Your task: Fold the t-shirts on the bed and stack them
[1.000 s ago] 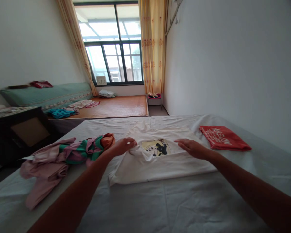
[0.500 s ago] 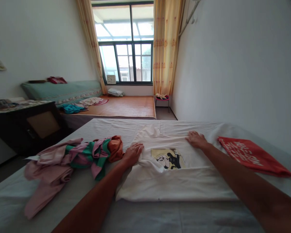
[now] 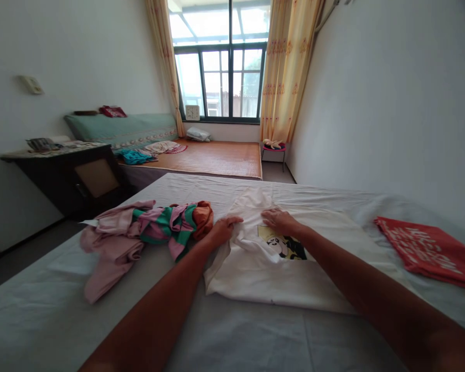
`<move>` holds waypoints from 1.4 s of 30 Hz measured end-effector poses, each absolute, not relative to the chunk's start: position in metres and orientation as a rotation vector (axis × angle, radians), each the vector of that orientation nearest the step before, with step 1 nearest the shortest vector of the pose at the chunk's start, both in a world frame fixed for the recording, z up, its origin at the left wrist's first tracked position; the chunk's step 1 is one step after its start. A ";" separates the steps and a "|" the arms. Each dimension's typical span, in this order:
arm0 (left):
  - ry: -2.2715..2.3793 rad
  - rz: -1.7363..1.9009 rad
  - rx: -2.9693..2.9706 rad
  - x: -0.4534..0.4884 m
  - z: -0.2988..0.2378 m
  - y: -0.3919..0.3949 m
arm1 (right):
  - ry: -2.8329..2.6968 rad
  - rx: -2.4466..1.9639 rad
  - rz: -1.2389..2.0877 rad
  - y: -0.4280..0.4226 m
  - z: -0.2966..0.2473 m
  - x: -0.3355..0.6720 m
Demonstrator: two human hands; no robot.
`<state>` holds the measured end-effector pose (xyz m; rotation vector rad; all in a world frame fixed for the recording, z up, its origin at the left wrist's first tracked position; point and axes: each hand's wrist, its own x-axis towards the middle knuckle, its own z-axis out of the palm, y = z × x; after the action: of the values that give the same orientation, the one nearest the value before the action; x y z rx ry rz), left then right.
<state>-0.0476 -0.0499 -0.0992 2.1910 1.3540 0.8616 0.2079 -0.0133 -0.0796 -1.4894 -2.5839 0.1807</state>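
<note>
A white T-shirt point(image 3: 251, 279) with a panda print lies spread on the bed, wrinkled around its upper left part. At the shirt's left edge, my left hand point(image 3: 223, 231) is closed, its bent fingers pinching the cloth. My right hand point(image 3: 282, 222) rests on the shirt just above the print, palm down, fingers stretched toward the left. Beside my left hand lies a heap of clothes: a pink garment point(image 3: 114, 240), a green and pink striped one point(image 3: 160, 222) and an orange-brown one point(image 3: 203, 219).
A folded red garment point(image 3: 426, 248) with white lettering lies at the right. The pale bedsheet point(image 3: 232, 336) covers the surface below. Farther off are a dark cabinet point(image 3: 70, 178), a second bed with a woven mat point(image 3: 225, 157), and a small stool point(image 3: 274, 149) near the curtain.
My right hand has slid left across the shirt, from its right side to above the print. My left hand's fingers have curled in at the shirt's edge. The camera view has turned left and down.
</note>
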 end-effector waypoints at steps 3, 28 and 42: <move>1.334 0.838 2.183 -0.052 -0.088 -0.057 | -2.559 -1.368 0.289 -0.054 -0.070 0.192; 1.244 -0.066 2.264 -0.068 -0.033 -0.100 | -1.946 -1.389 0.859 -0.109 -0.061 0.288; 0.869 0.164 2.740 0.047 -0.068 -0.169 | -2.281 -1.884 0.333 -0.161 -0.065 0.448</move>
<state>0.0471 -0.1692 -0.0685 2.7396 0.8695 0.1638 0.4477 -0.1608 -0.0652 -1.8843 -2.2814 0.3327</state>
